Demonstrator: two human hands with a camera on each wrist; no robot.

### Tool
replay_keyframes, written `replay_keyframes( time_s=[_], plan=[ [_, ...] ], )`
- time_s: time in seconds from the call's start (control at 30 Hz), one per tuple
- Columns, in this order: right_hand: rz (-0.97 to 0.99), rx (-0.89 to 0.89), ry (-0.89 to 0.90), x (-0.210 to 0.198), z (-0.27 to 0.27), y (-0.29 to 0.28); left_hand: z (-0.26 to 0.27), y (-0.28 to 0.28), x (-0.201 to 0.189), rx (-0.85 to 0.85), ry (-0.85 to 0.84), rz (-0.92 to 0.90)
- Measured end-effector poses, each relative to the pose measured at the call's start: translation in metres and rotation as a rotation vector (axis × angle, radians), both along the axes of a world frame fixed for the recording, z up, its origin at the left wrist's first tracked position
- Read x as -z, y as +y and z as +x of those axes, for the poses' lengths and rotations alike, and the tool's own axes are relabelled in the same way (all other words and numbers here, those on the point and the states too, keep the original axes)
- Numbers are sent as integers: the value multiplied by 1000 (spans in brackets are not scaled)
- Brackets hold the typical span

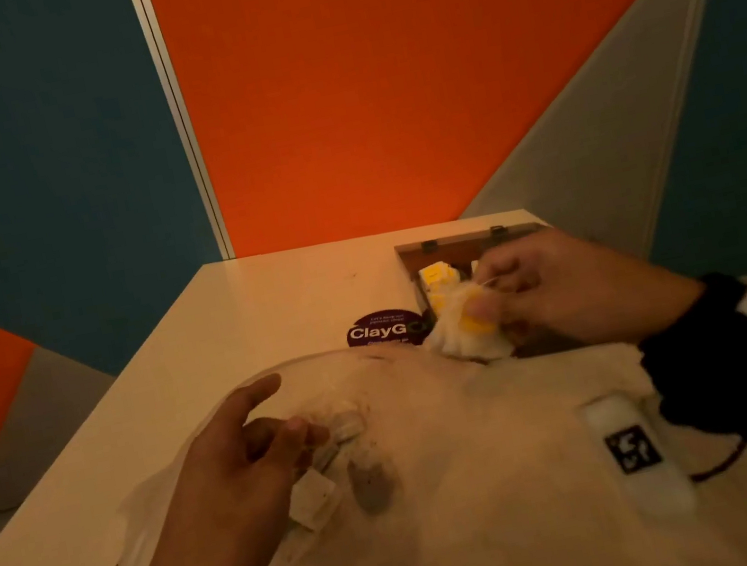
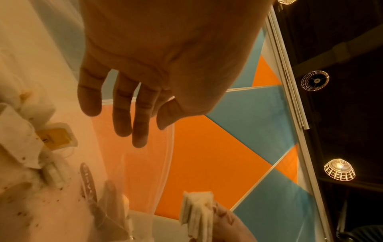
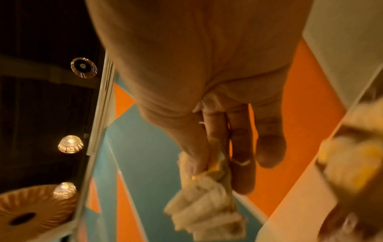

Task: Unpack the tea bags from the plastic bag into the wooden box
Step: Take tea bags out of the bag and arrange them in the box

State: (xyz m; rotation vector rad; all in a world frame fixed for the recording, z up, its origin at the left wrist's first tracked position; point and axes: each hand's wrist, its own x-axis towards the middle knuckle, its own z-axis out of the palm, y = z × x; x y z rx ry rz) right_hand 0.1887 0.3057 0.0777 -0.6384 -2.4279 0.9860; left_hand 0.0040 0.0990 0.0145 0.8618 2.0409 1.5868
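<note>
A clear plastic bag (image 1: pixel 440 445) lies across the near part of the table, its mouth facing left. My left hand (image 1: pixel 280 414) sits in that mouth with relaxed fingers (image 2: pixel 124 114), holding nothing. Loose tea bags (image 1: pixel 312 498) lie inside by the palm, one with a yellow tag (image 2: pixel 51 137). My right hand (image 1: pixel 490 307) pinches a bunch of white tea bags (image 1: pixel 462 342) between thumb and fingers (image 3: pixel 240 147), just in front of the open wooden box (image 1: pixel 455 246). The bunch (image 3: pixel 203 209) hangs below the fingers. Several yellow-tagged tea bags (image 1: pixel 436 279) sit inside the box.
A round purple ClayGo sticker (image 1: pixel 385 330) is on the white table (image 1: pixel 265 302), left of the box. A white block with a black marker (image 1: pixel 635 446) lies at the near right. Orange and blue partition walls close off the back. The table's left edge runs diagonally.
</note>
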Motion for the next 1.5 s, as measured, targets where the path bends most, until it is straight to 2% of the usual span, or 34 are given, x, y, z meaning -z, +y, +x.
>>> replay_keyframes(
  time_s=[0.13, 0.3, 0.63, 0.8, 1.0, 1.17, 1.27, 1.5],
  plan=[
    [140, 317, -70, 3, 10, 69, 1, 2, -7, 27, -62, -15],
    [228, 417, -294, 29, 3, 125, 0, 7, -18, 50, -69, -27],
    [259, 192, -833, 31, -27, 141, -10, 11, -19, 51, -57, -108],
    [279, 216, -930, 35, -43, 146, -13, 13, -18, 47, -76, -100],
    [276, 308, -848, 38, -49, 157, -16, 16, -16, 37, -101, -97],
    [219, 203, -904, 29, -46, 154, -15, 16, -15, 53, -90, -108],
    [204, 121, -1029, 22, -45, 149, -15, 16, -16, 57, -106, -97],
    [429, -14, -1268, 25, -62, 144, -12, 15, -20, 56, -137, -101]
  ],
)
